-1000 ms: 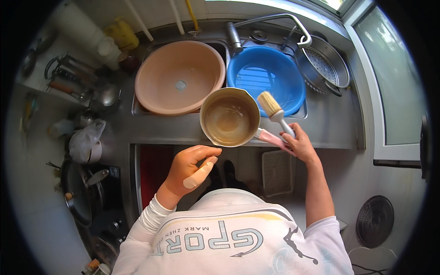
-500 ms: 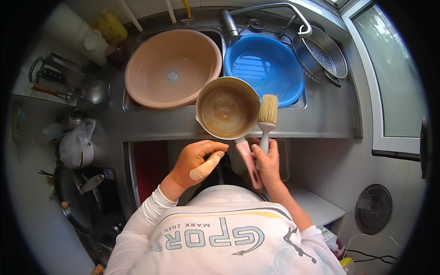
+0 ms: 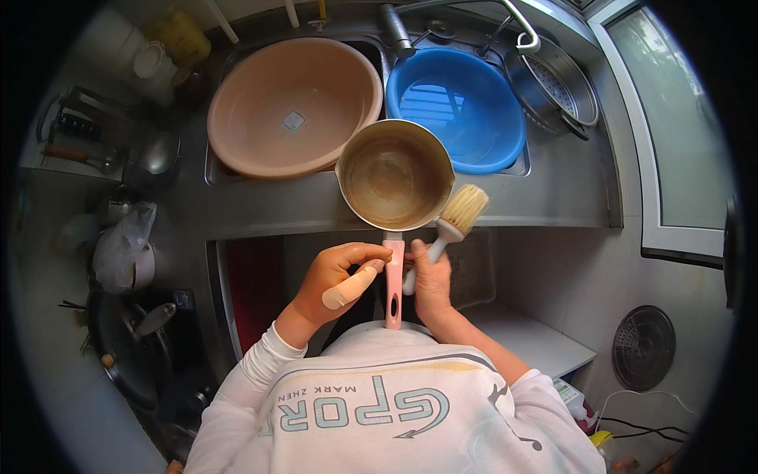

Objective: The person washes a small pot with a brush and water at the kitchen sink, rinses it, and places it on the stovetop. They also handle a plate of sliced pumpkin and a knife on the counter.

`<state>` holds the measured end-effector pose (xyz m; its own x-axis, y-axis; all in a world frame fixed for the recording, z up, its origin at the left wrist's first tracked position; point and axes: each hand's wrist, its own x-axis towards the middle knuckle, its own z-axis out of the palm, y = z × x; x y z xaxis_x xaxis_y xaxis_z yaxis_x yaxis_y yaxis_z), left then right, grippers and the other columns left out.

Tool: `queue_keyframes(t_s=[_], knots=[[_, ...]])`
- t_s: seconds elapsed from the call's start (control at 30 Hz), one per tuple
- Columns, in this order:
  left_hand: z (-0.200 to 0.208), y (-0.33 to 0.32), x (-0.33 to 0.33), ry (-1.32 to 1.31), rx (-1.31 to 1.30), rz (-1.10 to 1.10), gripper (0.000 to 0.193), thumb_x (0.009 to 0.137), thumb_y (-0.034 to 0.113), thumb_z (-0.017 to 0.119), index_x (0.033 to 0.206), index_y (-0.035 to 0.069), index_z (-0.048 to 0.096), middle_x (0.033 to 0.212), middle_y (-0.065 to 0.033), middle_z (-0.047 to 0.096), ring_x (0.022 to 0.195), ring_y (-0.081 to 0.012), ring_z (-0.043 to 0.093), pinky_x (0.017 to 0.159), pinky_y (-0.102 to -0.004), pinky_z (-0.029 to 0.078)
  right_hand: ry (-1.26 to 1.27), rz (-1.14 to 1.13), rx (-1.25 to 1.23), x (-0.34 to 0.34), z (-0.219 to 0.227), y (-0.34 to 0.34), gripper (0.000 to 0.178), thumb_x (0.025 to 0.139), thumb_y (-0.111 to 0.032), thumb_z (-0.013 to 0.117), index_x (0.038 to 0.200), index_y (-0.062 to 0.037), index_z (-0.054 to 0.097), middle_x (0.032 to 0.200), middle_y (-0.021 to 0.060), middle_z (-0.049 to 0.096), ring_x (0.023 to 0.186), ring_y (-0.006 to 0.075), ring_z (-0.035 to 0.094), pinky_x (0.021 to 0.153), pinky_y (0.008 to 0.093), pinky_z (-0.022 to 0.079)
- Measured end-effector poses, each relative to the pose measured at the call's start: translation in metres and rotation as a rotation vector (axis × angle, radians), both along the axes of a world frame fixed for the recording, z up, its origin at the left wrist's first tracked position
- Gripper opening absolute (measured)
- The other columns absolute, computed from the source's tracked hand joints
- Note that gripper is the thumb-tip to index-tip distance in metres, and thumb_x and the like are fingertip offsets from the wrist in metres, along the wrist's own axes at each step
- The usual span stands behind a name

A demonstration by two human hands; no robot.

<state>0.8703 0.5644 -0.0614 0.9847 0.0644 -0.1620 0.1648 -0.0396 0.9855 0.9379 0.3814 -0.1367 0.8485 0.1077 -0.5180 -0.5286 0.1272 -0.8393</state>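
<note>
A saucepan [image 3: 393,183] with a brown-stained inside is held over the counter's front edge, its pink handle [image 3: 394,304] pointing toward me. My left hand [image 3: 335,278], with a pale bandage-like wrap on its thumb, is closed, its fingertips at the left side of that handle. In my right hand [image 3: 432,276] is a brush with pale bristles [image 3: 465,208] and a white handle, tilted to the upper right. Some right fingers reach toward the pan handle; whether they press on it is hidden.
Behind the pan, a large peach basin [image 3: 237,103] and a blue basin [image 3: 501,134] holding water sit in the sink. The faucet [image 3: 397,31] arches above. A steamer pot [image 3: 584,95] stands right; a lidded wok [image 3: 118,347] and a bagged pot [image 3: 126,249] are left.
The saucepan's handle has swung left to point straight at me, meeting my left fingertips. My right hand has shifted left, and the brush has tipped to the right.
</note>
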Motion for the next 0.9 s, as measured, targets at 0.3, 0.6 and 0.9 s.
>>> queue_keyframes(t_s=[0.3,0.6,0.9], knots=[[0.002,-0.011,-0.01,0.034,-0.228,-0.05,0.025,0.103,0.005,0.057,0.121,-0.005,0.07,0.114,-0.0123,0.072,0.101,-0.0173,0.068,0.092,-0.0306,0.055,-0.295,-0.021,-0.22,0.133,-0.001,-0.013,0.036,0.084,-0.035,0.088,0.087,-0.0054,0.067,0.078,0.0009,0.064,0.069,0.0116,0.057,0.064,0.0308,0.049],[0.005,-0.026,-0.012,0.177,-0.307,-0.124,0.025,0.101,0.005,0.06,0.122,-0.003,0.071,0.112,-0.0106,0.074,0.103,-0.0171,0.068,0.092,-0.0309,0.054,-0.096,0.089,-0.441,0.155,-0.02,-0.013,0.032,0.073,-0.02,0.074,0.088,0.0064,0.066,0.08,0.0133,0.07,0.07,0.0226,0.067,0.067,0.0385,0.054],[-0.005,-0.006,-0.026,0.113,-0.14,-0.082,0.025,0.101,0.007,0.06,0.122,-0.002,0.072,0.116,-0.0096,0.074,0.104,-0.0158,0.07,0.093,-0.028,0.055,0.059,-0.094,-0.088,0.105,0.017,0.006,0.019,0.085,-0.008,0.064,0.1,0.0009,0.058,0.086,0.0099,0.062,0.067,0.022,0.065,0.053,0.0389,0.059]])
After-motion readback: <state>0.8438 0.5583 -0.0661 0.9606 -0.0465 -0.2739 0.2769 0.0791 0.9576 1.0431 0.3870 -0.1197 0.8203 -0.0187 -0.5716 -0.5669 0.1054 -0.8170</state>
